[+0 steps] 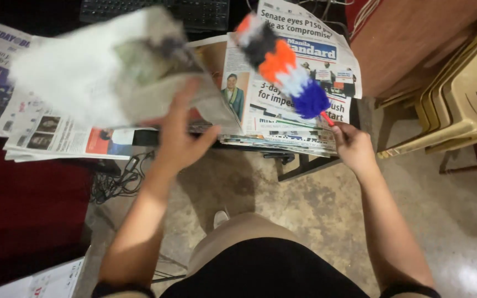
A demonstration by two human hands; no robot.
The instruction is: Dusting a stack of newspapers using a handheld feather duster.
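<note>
My left hand grips the lower edge of a blurred newspaper and holds it up, tilted, over the left side of the desk. My right hand is closed around the red handle of a fluffy duster with orange, white, black and blue bands. The duster's head rests over a stack of newspapers lying on the desk's right part.
More newspapers lie spread at the left. A black keyboard sits at the back. Stacked beige plastic chairs stand at the right beside a wooden cabinet. Cables hang below the desk, above the concrete floor.
</note>
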